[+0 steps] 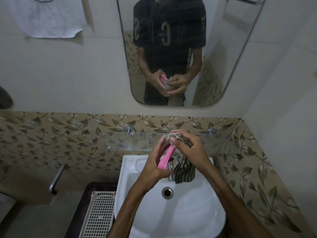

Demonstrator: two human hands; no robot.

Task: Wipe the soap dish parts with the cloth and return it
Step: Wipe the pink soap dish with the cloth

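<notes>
Two forearms reach in from the near edge over a white sink (130, 170), drain (167, 192) at mid-basin. Near left, beside the sink, a white perforated plastic basket (99, 215) on a dark surface.

Left hand (155, 164) grips a pink soap dish part (165, 158), fingers and thumb curled round it; the part is held edge-on, tilted, long and thin, glossy plain pink, above the far end of the basin. Its inner face cannot be seen from here.

Right hand (190, 150) clutches a cloth (184, 170), fingers curled, bunching the top of it against the upper end of the pink part. Cloth is striped dark and beige, rumpled; its loose end hangs down in front of the tap (170, 174), which is mostly hidden behind it.

Just past the hands, a clear glass shelf (137, 143) on two round metal mounts, fixed across a band of brown leaf-pattern tiles (60, 134). A metal bar (56, 177) sticks out at left below the tiles.

Far: a mirror (240, 48) on the pale wall shows the person in a dark printed T-shirt, holding the pink part and cloth together at waist level. A white cloth (51, 18) hangs at far left on the wall.
</notes>
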